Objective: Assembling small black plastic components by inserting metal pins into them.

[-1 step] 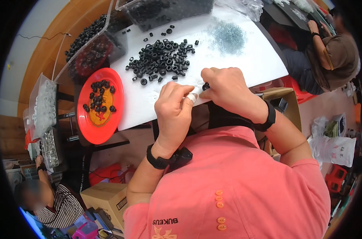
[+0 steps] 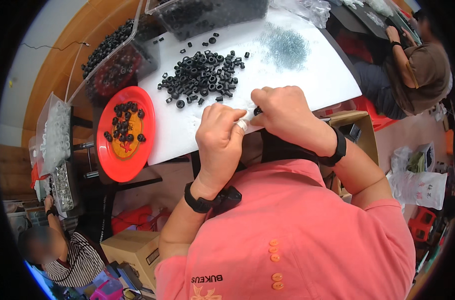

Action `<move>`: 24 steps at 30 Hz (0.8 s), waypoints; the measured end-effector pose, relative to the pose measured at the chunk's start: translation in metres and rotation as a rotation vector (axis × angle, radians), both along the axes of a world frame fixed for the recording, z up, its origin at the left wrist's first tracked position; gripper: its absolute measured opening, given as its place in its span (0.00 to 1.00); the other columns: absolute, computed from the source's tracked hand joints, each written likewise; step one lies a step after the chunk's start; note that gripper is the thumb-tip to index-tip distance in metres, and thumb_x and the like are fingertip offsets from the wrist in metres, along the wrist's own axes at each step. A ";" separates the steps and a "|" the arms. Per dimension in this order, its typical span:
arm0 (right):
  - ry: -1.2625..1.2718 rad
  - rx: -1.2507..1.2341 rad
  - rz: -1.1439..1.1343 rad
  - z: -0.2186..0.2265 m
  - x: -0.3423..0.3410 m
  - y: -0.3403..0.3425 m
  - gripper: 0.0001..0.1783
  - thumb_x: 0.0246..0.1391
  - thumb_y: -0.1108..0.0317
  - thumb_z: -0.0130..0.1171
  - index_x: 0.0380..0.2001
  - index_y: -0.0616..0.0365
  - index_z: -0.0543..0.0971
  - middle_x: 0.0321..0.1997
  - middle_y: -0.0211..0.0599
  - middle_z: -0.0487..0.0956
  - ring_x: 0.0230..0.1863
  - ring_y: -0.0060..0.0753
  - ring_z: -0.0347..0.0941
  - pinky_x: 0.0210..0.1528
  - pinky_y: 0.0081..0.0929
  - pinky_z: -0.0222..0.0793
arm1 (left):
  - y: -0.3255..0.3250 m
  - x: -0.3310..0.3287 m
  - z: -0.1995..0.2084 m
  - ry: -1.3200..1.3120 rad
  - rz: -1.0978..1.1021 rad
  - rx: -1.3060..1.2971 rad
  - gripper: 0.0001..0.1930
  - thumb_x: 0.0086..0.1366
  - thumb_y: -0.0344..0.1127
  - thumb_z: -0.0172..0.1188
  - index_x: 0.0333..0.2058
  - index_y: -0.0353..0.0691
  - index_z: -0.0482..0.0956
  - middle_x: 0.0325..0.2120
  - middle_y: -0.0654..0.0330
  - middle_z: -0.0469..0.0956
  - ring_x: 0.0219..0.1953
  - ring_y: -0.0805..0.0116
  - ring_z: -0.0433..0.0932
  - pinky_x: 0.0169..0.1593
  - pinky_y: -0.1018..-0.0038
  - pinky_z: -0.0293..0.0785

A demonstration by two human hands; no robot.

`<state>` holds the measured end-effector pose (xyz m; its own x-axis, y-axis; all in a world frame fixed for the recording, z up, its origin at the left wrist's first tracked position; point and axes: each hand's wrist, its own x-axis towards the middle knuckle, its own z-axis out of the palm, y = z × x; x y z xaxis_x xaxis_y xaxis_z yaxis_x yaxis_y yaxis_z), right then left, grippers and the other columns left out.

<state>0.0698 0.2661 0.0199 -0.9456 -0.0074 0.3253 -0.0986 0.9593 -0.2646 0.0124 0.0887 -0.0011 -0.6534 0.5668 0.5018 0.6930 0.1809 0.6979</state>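
Over the near edge of the white board [image 2: 322,82], my two hands almost meet. A small black plastic piece [image 2: 258,110] shows between the curled fingers of my right hand [image 2: 286,111], which is closed on it. My left hand [image 2: 218,137] is closed in a pinch beside it; a white wrap [image 2: 243,124] covers part of a digit, and whatever lies between its fingertips is hidden. Beyond my hands spreads a pile of black ring-like and stubby pieces [image 2: 202,75]. At its right lies a heap of tiny metal springs [image 2: 286,46].
Left of the board, a red plate [image 2: 103,152] carries several black pieces. Clear bins of black parts [image 2: 107,70] stand behind it; a tub of white parts [image 2: 56,132] is farther left. Co-workers sit at far right [image 2: 422,75] and lower left [image 2: 77,255]. An open carton [image 2: 365,122] stands at right.
Both hands have shifted very slightly, with their grips looking the same. The pile, springs and plate stay where they were.
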 end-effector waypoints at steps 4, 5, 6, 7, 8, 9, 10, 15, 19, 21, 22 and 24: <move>-0.065 -0.009 0.025 0.005 -0.009 0.003 0.11 0.37 0.63 0.71 0.22 0.58 0.81 0.23 0.48 0.81 0.28 0.53 0.81 0.31 0.46 0.74 | 0.016 0.002 0.002 0.077 -0.078 -0.006 0.12 0.54 0.17 0.58 0.38 0.34 0.80 0.35 0.56 0.78 0.43 0.53 0.70 0.48 0.63 0.69; -0.057 0.007 0.010 0.006 -0.010 0.003 0.11 0.37 0.63 0.71 0.22 0.58 0.81 0.23 0.48 0.81 0.28 0.53 0.81 0.31 0.46 0.74 | 0.016 0.003 0.001 0.086 -0.092 0.011 0.12 0.54 0.17 0.58 0.38 0.34 0.80 0.35 0.56 0.78 0.43 0.53 0.70 0.48 0.63 0.69; -0.096 -0.047 0.009 0.007 -0.011 0.005 0.12 0.37 0.63 0.71 0.21 0.59 0.80 0.22 0.47 0.80 0.28 0.54 0.80 0.30 0.46 0.73 | 0.016 0.000 -0.002 0.114 -0.080 -0.030 0.13 0.53 0.17 0.57 0.38 0.35 0.80 0.36 0.56 0.78 0.43 0.52 0.71 0.47 0.62 0.70; -0.132 -0.103 0.006 0.009 -0.010 0.006 0.13 0.37 0.63 0.70 0.21 0.59 0.79 0.21 0.47 0.80 0.28 0.54 0.79 0.29 0.46 0.72 | 0.017 -0.001 -0.002 0.146 -0.069 -0.072 0.14 0.53 0.17 0.57 0.39 0.36 0.80 0.36 0.56 0.77 0.43 0.51 0.71 0.46 0.61 0.71; -0.156 -0.139 -0.028 0.010 -0.012 0.007 0.12 0.35 0.64 0.71 0.21 0.60 0.80 0.21 0.48 0.80 0.28 0.55 0.79 0.30 0.46 0.72 | 0.018 -0.001 -0.003 0.136 -0.079 -0.076 0.14 0.53 0.17 0.57 0.39 0.34 0.79 0.37 0.56 0.77 0.43 0.51 0.71 0.48 0.61 0.70; -0.140 -0.126 -0.051 0.009 -0.014 0.008 0.12 0.35 0.64 0.71 0.21 0.60 0.80 0.21 0.48 0.80 0.28 0.55 0.79 0.30 0.46 0.72 | 0.018 -0.001 -0.002 0.151 -0.100 -0.060 0.14 0.53 0.17 0.57 0.39 0.34 0.79 0.37 0.56 0.77 0.43 0.51 0.71 0.48 0.61 0.70; -0.184 -0.168 -0.038 0.009 -0.016 0.010 0.12 0.34 0.64 0.71 0.20 0.60 0.81 0.21 0.48 0.80 0.28 0.54 0.79 0.30 0.45 0.72 | 0.018 -0.002 -0.002 0.139 -0.100 -0.061 0.13 0.53 0.17 0.57 0.39 0.34 0.79 0.37 0.56 0.77 0.43 0.51 0.70 0.47 0.61 0.70; -0.359 -0.321 -0.026 0.016 -0.025 0.020 0.09 0.36 0.66 0.71 0.21 0.60 0.83 0.24 0.47 0.82 0.30 0.51 0.81 0.33 0.42 0.74 | 0.020 -0.002 0.001 0.107 -0.128 -0.079 0.12 0.57 0.19 0.59 0.41 0.34 0.81 0.36 0.56 0.78 0.42 0.53 0.70 0.48 0.62 0.69; -0.339 -0.401 0.021 0.008 -0.023 0.030 0.08 0.39 0.67 0.70 0.24 0.60 0.84 0.27 0.47 0.83 0.32 0.51 0.81 0.35 0.42 0.74 | 0.023 -0.004 0.003 0.105 -0.142 -0.098 0.10 0.58 0.19 0.61 0.39 0.34 0.81 0.35 0.57 0.78 0.41 0.56 0.70 0.47 0.65 0.69; -0.337 -0.383 0.009 0.009 -0.021 0.029 0.07 0.42 0.68 0.67 0.26 0.59 0.84 0.28 0.47 0.83 0.34 0.51 0.81 0.36 0.43 0.75 | 0.029 -0.003 0.003 0.117 -0.137 -0.062 0.09 0.56 0.19 0.63 0.37 0.34 0.80 0.32 0.58 0.77 0.39 0.57 0.70 0.44 0.65 0.69; -0.315 -0.345 -0.017 0.010 -0.020 0.026 0.07 0.42 0.68 0.66 0.26 0.59 0.84 0.28 0.48 0.83 0.34 0.52 0.81 0.36 0.43 0.75 | 0.031 -0.005 0.002 0.121 -0.112 -0.059 0.09 0.55 0.18 0.62 0.35 0.34 0.80 0.31 0.58 0.77 0.38 0.58 0.70 0.43 0.65 0.68; -0.296 -0.274 -0.063 0.012 -0.018 0.020 0.05 0.43 0.69 0.64 0.25 0.59 0.84 0.28 0.48 0.83 0.33 0.53 0.81 0.35 0.45 0.75 | 0.035 -0.009 -0.002 0.152 -0.088 -0.051 0.12 0.50 0.14 0.62 0.34 0.34 0.80 0.29 0.57 0.75 0.35 0.55 0.70 0.40 0.62 0.69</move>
